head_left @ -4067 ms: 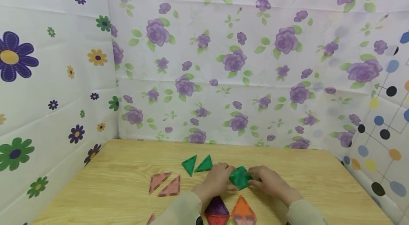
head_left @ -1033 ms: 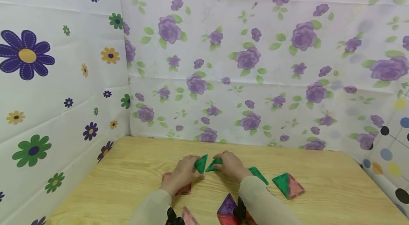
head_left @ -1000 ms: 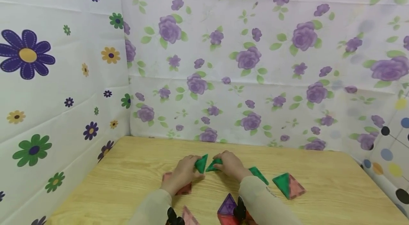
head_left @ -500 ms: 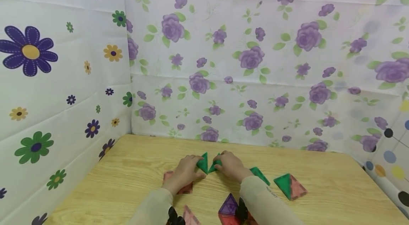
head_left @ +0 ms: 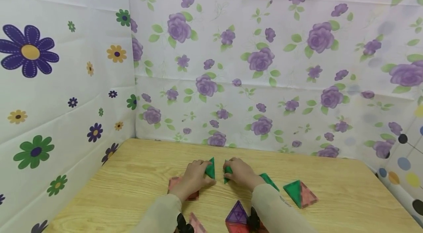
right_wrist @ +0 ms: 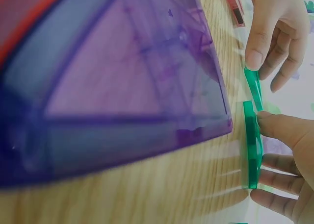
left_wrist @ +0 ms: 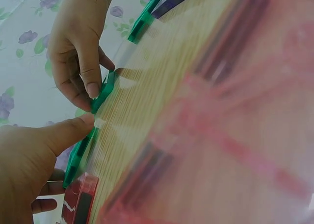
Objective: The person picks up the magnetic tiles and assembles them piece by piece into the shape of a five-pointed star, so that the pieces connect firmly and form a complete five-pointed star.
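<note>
In the head view my left hand [head_left: 193, 177] holds a green triangular magnetic tile [head_left: 210, 168] at its edges, thumb nearest me. Just right of it, my right hand [head_left: 242, 173] grips a second green triangular tile [head_left: 227, 174], mostly covered by the fingers. A narrow gap separates the tiles in the head view. The left wrist view shows the left hand's tile [left_wrist: 80, 158] between thumb and fingers. Seen from the right wrist, the right hand's tile [right_wrist: 251, 148] lies flat on the wood, thumb on one edge and fingers on the other.
Pink tiles [head_left: 174, 181] lie partly under the left forearm, another pink tile [head_left: 197, 224] nearer me. Purple [head_left: 237, 212] and red [head_left: 237, 228] tiles sit by the right sleeve. Rightward are a green tile [head_left: 269, 181] and a joined green-and-pink pair [head_left: 300, 193]. Patterned cloth [head_left: 231, 78] surrounds the table.
Earlier, both hands were at a green diamond further right; they moved left to two green triangles. In the last half second, the right tile turned upright-pointing and shifted slightly right, widening the gap.
</note>
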The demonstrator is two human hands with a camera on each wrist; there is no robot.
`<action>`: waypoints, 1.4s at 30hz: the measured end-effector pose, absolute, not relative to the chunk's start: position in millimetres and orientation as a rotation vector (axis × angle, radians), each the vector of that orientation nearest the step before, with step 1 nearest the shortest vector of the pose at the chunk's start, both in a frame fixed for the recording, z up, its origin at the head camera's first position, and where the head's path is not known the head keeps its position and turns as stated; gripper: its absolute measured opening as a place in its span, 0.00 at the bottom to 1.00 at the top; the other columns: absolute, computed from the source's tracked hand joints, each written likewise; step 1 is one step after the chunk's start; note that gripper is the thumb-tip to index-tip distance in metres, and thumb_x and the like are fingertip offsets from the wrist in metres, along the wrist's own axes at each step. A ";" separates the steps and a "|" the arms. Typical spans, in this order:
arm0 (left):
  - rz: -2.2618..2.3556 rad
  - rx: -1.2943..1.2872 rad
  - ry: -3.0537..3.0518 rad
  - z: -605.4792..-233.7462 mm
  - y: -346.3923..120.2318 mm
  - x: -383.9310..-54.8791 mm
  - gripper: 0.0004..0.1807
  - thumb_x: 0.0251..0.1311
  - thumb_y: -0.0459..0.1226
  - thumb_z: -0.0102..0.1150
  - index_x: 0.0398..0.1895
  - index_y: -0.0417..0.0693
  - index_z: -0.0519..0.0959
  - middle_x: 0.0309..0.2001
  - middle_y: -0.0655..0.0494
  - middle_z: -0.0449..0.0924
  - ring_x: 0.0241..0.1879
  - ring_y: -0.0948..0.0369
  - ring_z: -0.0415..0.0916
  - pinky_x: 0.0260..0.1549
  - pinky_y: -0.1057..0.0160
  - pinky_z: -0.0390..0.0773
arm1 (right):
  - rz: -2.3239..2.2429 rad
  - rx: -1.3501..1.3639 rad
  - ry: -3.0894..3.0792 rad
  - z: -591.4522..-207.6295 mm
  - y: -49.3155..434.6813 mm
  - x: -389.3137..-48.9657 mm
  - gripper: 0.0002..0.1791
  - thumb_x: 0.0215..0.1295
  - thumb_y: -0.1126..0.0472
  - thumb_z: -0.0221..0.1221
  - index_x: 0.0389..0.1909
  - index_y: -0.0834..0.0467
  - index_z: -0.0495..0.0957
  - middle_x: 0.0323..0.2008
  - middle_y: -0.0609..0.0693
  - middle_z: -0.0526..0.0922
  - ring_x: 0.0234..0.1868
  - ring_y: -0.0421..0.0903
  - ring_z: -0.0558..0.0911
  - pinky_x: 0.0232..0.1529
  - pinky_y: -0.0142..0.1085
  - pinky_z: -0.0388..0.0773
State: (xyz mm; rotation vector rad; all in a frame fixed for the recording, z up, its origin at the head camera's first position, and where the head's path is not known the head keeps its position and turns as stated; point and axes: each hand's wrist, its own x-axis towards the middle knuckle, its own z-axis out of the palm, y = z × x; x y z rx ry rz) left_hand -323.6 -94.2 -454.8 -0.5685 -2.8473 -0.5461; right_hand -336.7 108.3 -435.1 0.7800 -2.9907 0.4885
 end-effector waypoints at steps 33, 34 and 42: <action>-0.396 -0.599 -2.858 -457.1 -76.0 -317.1 0.29 0.54 0.54 0.65 0.56 0.48 0.76 0.51 0.48 0.79 0.52 0.50 0.75 0.56 0.48 0.71 | 0.534 0.732 -3.018 -436.2 111.5 -334.8 0.19 0.60 0.54 0.65 0.48 0.60 0.76 0.41 0.54 0.83 0.43 0.51 0.81 0.46 0.45 0.79; -0.396 -0.605 -2.858 -457.6 -75.4 -316.5 0.30 0.54 0.54 0.65 0.56 0.48 0.76 0.51 0.48 0.79 0.52 0.51 0.75 0.56 0.48 0.71 | 0.533 0.731 -3.018 -436.1 111.5 -334.2 0.19 0.60 0.54 0.65 0.47 0.60 0.77 0.42 0.54 0.83 0.44 0.51 0.81 0.46 0.45 0.79; -0.388 -0.635 -2.849 -456.5 -70.1 -310.8 0.32 0.52 0.55 0.66 0.57 0.48 0.75 0.51 0.49 0.79 0.52 0.51 0.75 0.56 0.48 0.71 | 0.540 0.733 -3.013 -432.6 111.2 -331.5 0.18 0.61 0.56 0.65 0.47 0.60 0.77 0.44 0.56 0.83 0.47 0.53 0.81 0.50 0.48 0.79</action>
